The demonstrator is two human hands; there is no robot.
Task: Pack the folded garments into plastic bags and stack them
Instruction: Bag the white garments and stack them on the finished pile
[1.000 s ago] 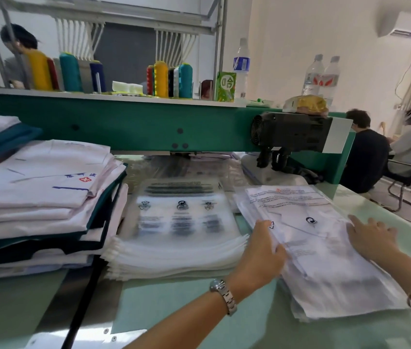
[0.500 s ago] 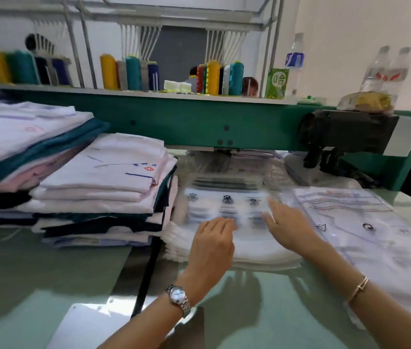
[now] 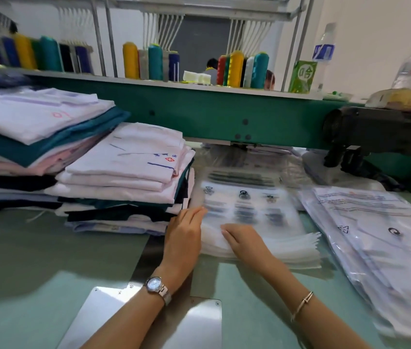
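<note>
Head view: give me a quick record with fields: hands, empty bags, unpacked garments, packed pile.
left hand: flat against the left edge of the empty bag stack
right hand: on the stack's near top, fingers bent; grip unclear
folded garments: piled left of the bags, unbagged
packed pile: right of the bags, on the table
bag in hand: none visibly lifted

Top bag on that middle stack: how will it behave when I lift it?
Probably floppy: the stack of empty plastic bags is thin film with fanned front edges. Likely slippery, since the film looks glossy, so the bags beneath may slide or cling along. Probably very light for its size.
</note>
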